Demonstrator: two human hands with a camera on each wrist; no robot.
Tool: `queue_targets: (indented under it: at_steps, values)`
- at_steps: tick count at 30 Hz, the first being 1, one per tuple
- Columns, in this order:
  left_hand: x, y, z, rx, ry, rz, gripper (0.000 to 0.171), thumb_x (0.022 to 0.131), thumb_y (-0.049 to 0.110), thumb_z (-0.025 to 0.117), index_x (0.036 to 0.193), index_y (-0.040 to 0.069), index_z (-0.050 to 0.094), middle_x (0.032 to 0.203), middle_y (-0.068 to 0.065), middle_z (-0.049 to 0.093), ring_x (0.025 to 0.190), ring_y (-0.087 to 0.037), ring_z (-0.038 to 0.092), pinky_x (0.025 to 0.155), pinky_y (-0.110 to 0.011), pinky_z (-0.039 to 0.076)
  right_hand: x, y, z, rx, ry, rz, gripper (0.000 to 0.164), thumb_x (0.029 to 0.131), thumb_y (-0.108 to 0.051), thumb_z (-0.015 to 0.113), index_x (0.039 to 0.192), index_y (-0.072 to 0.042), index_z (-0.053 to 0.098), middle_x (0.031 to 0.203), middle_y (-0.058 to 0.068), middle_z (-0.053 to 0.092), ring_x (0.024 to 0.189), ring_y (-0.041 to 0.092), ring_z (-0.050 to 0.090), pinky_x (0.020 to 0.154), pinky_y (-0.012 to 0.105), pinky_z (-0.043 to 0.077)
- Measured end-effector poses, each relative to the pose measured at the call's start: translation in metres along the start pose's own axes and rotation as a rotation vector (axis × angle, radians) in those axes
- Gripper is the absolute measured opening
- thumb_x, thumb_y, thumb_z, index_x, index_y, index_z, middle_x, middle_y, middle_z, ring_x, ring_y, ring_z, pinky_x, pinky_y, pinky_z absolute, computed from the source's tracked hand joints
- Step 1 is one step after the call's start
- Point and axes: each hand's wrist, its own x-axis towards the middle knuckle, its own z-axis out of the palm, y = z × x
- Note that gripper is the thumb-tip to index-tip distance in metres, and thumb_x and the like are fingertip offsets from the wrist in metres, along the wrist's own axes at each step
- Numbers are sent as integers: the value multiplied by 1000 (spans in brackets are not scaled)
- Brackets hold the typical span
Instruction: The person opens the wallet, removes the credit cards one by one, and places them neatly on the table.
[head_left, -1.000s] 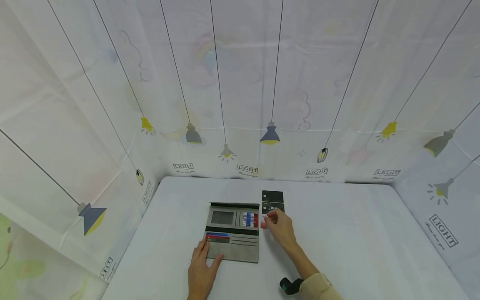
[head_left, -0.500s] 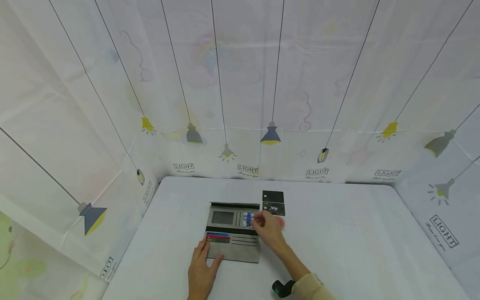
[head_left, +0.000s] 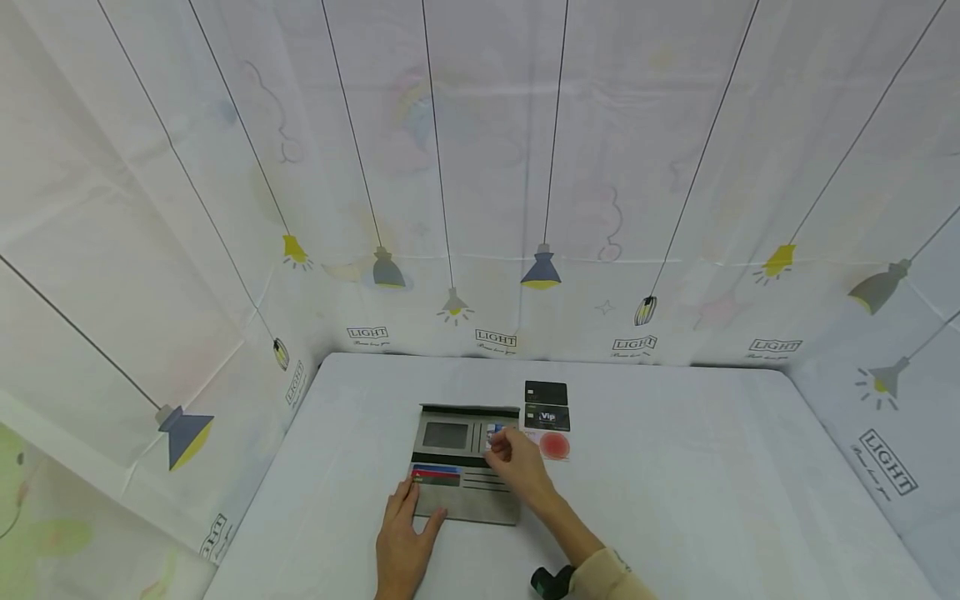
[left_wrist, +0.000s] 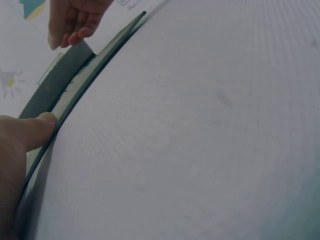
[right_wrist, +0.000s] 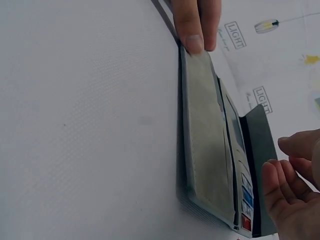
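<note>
An open grey wallet point(head_left: 480, 507) lies flat on the table. My left hand point(head_left: 403, 550) rests on its left edge, with the thumb point(left_wrist: 45, 122) on the near edge in the left wrist view. Over the upper right card slots is my right hand point(head_left: 522, 468), its fingers point(right_wrist: 280, 182) loosely bent and no card visible between them. Blue and red cards point(right_wrist: 247, 202) sit in those slots, partly hidden by the hand in the head view. More cards point(head_left: 437, 475) show in the lower left slot.
Right of the wallet a black card point(head_left: 546, 392), a black "Vip" card point(head_left: 547, 417) and a white card with a red circle point(head_left: 555, 446) lie in a column. The table point(head_left: 675, 500) is white, with printed curtains behind. A dark wrist device point(head_left: 551, 582) sits by the right sleeve.
My right hand has moved left from the red-circle card to the wallet's upper right slots, leaving that card uncovered on the table. The left hand has stayed on the wallet.
</note>
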Motion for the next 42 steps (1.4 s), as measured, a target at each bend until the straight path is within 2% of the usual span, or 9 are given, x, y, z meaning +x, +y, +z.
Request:
queue_targets:
  at_steps: [8, 14, 19, 23, 30, 36, 42]
  values:
    - [1, 0, -1, -6, 20, 23, 68, 79, 36, 85, 128, -6, 64, 141, -15, 60, 134, -36, 54, 116, -49, 41, -4, -4, 11, -19, -61, -19, 17, 87, -9, 74, 101, -2, 67, 86, 3, 66, 75, 7, 58, 66, 17, 53]
    - [1, 1, -2, -13, 29, 28, 66, 79, 35, 85, 126, -7, 65, 140, -16, 61, 132, -38, 56, 115, -50, 42, -5, -4, 19, -33, -142, -22, 15, 88, -7, 73, 101, -2, 67, 86, 4, 65, 75, 5, 56, 65, 16, 52]
    - [0, 1, -2, -14, 37, 33, 65, 79, 34, 85, 125, -7, 66, 139, -16, 61, 131, -39, 57, 113, -51, 44, -7, -2, 25, -90, -226, -43, 14, 91, -11, 72, 104, -6, 68, 89, 1, 66, 78, 4, 57, 68, 18, 53]
    - [0, 0, -1, -19, 67, 63, 64, 78, 32, 87, 124, -7, 66, 137, -15, 62, 128, -39, 59, 109, -52, 47, -8, 0, 29, -159, -269, -83, 14, 93, -17, 71, 104, -8, 69, 92, 0, 66, 81, 5, 57, 71, 20, 54]
    - [0, -3, 1, -12, 85, 77, 64, 76, 31, 88, 124, -6, 67, 135, -14, 63, 126, -36, 60, 104, -51, 51, -9, -3, 31, -270, -306, -119, 6, 92, -20, 73, 92, -14, 70, 87, -4, 58, 77, 3, 49, 66, 18, 49]
    - [-1, -3, 0, -18, 68, 61, 65, 78, 33, 87, 126, -5, 66, 136, -13, 63, 128, -36, 59, 106, -50, 51, -8, -8, 29, -294, -327, -103, 7, 92, -20, 73, 89, -14, 70, 86, -4, 55, 76, 3, 47, 65, 18, 47]
    - [-1, -4, 1, -19, 84, 82, 64, 77, 31, 87, 124, -6, 66, 134, -15, 64, 126, -38, 60, 106, -52, 49, -5, -9, 30, -295, -349, -102, 10, 92, -21, 72, 87, -15, 67, 85, -5, 54, 75, 4, 46, 63, 17, 44]
